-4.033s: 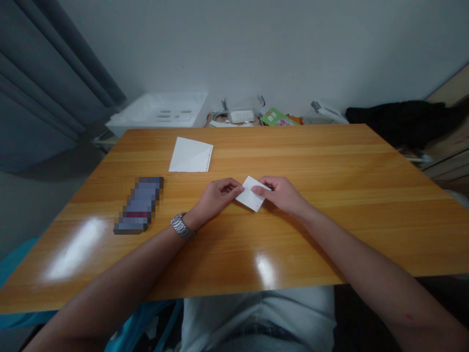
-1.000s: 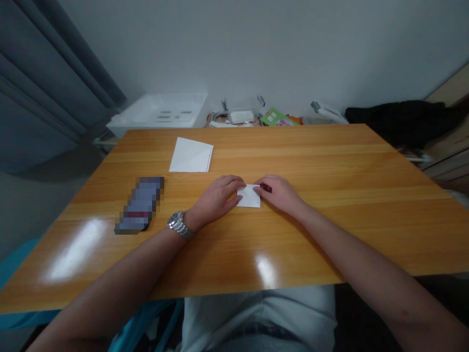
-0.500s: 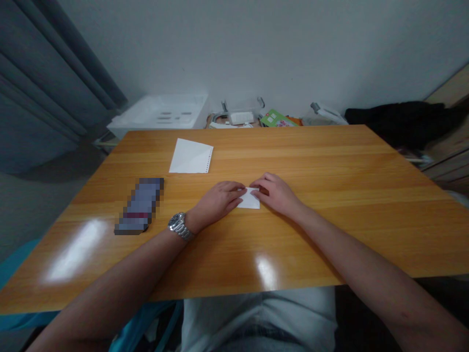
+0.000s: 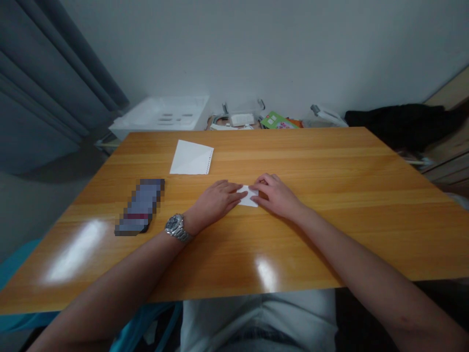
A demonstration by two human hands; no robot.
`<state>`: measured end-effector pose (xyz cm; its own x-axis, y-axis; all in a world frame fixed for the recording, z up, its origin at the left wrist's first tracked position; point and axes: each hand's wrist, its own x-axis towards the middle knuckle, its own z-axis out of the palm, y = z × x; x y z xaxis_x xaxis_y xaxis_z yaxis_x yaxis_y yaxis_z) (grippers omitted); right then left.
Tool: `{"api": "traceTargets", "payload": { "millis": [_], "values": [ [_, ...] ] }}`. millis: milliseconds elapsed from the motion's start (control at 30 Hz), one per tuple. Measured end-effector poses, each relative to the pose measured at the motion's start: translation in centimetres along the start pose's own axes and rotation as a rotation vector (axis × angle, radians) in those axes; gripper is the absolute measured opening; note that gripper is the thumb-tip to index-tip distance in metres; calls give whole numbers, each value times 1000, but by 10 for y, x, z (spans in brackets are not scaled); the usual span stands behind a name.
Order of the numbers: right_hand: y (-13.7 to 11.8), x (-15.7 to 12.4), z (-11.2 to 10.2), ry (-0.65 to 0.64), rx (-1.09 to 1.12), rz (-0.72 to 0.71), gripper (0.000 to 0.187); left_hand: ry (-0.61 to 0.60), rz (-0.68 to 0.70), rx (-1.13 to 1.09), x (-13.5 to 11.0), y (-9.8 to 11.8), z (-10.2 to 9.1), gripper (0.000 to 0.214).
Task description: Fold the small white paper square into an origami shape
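A small white piece of paper [image 4: 248, 199] lies on the wooden table between my two hands, partly covered by fingertips. My left hand [image 4: 219, 200], with a metal watch [image 4: 178, 228] on its wrist, has thumb and fingers on the paper's left side. From the right, my right hand [image 4: 275, 194] grips the paper's right edge with thumb and bent fingers. Whether the paper is folded in layers I cannot tell. Farther back on the left rests a larger white sheet [image 4: 192, 157] with a row of punched holes along its right edge.
A phone-like dark object [image 4: 141, 206], blurred by pixels, lies left of my left forearm. Behind the table [image 4: 330, 171] stand a white plastic bin [image 4: 176, 110], a green booklet [image 4: 277, 120] and cables. Dark cloth [image 4: 399, 122] lies at the right.
The small paper has turned slightly and its near right corner has shifted a little left and away from me. My fingers have shifted slightly on it.
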<state>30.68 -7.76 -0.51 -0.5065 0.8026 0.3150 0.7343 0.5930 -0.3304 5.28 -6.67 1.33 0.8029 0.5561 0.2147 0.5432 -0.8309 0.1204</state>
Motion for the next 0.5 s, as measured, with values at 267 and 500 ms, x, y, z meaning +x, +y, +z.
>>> {"api": "traceTargets", "payload": {
  "millis": [267, 500],
  "values": [
    [-3, 0, 1, 20, 18, -1, 30, -19, -45, -60, -3, 1, 2, 41],
    [-3, -1, -4, -8, 45, -53, 32, 59, -86, -49, -4, -1, 1, 50]
  ]
}}
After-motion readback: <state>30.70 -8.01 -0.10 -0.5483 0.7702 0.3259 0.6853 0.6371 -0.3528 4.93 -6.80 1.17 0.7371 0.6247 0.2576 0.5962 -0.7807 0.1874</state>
